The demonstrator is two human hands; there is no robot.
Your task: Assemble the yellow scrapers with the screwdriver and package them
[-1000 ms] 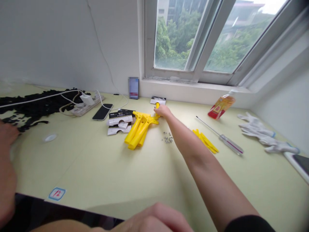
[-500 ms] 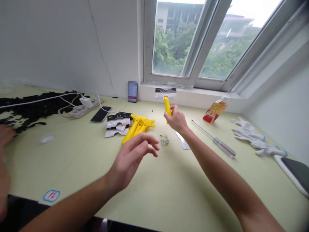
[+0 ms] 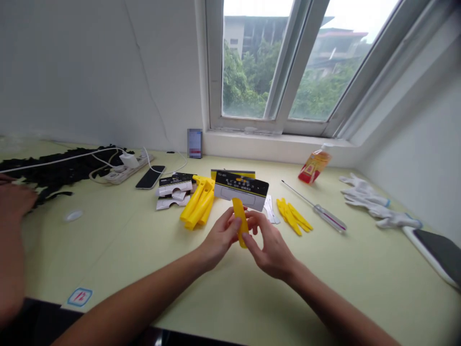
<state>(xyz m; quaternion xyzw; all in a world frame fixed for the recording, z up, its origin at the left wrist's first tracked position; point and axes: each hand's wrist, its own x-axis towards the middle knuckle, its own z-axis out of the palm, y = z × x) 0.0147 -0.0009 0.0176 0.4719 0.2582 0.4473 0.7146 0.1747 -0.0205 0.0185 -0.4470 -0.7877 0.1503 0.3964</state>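
Both hands meet over the middle of the table around one yellow handle (image 3: 240, 226). My left hand (image 3: 220, 236) pinches it from the left, and my right hand (image 3: 268, 242) grips its lower right side. A black-and-white printed card (image 3: 242, 189) stands up from the far end of the handle. To the left lie several yellow handles (image 3: 199, 204) beside folded black-and-white cards (image 3: 175, 185). Flat yellow pieces (image 3: 293, 216) and pale metal blades (image 3: 270, 211), partly hidden by the card, lie to the right.
A screwdriver (image 3: 329, 217), a bottle (image 3: 314, 165) and white gloves (image 3: 378, 204) are at the right. Further left are a phone (image 3: 150, 177), a power strip (image 3: 124, 173), black scraps (image 3: 46, 166) and another person's arm (image 3: 12, 240). A second phone (image 3: 195, 143) leans by the wall.
My right hand has brought the yellow handle and card nearer and lower. My left hand, open before, has closed on the handle. The flat yellow pieces have come into view.
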